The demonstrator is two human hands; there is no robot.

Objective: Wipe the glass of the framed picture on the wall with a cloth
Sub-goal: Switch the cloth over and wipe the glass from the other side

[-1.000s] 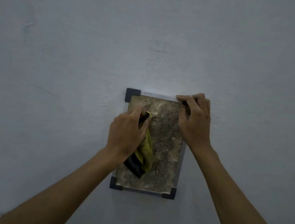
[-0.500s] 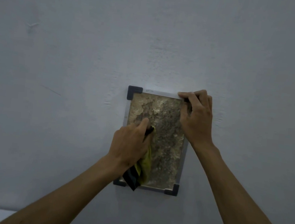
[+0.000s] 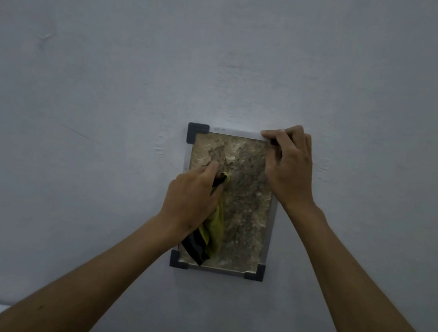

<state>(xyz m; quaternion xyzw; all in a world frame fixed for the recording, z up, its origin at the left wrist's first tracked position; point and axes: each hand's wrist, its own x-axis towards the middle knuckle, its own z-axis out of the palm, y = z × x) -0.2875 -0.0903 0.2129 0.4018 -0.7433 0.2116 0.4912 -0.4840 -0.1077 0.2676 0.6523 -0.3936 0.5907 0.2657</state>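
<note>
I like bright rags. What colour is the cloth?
The cloth is yellow-green with black stripes at its lower end, seen in the head view, held by the left hand.

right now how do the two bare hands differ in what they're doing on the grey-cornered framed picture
The left hand grips the yellow and black cloth against the glass; the right hand holds no cloth. The left hand sits over the left-middle of the grey-cornered framed picture; the right hand's fingers curl over its top right corner. Both touch the picture.

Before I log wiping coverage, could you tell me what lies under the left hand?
The left hand grips a yellow-and-black cloth against the picture's mottled brown glass; the covered glass cannot be seen.
</note>
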